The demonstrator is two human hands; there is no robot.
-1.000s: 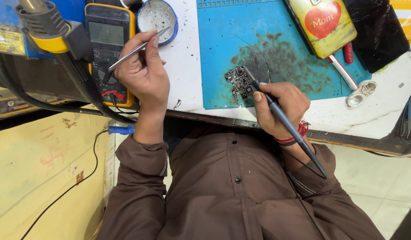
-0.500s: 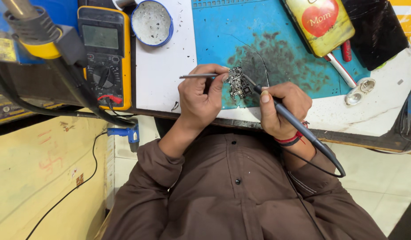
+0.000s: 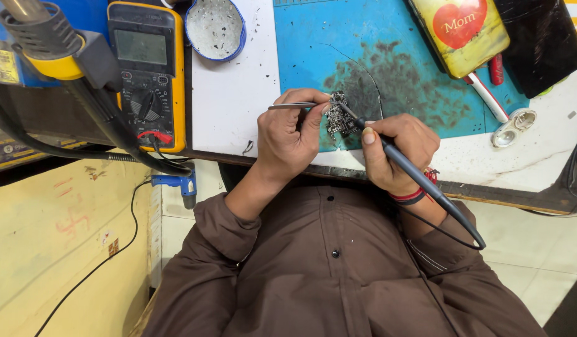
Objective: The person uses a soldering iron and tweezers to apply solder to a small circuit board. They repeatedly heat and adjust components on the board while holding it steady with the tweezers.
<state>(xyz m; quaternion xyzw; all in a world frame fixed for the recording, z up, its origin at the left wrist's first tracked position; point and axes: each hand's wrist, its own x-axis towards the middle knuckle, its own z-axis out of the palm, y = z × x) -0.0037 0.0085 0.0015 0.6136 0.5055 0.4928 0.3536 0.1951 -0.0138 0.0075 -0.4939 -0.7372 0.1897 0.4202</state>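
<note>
Head view: the small circuit board, judged light and fragile, is steadied on the blue mat by tweezers pinched in the left hand; a soldering iron is gripped by the right hand. Handling by edges is advised.

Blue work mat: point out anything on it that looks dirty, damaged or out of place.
The blue work mat has a dark, sooty smear across its middle, just beyond the small circuit board that both hands work on. It looks like burn or flux staining. Nothing else on it looks askew or spilled.
</note>
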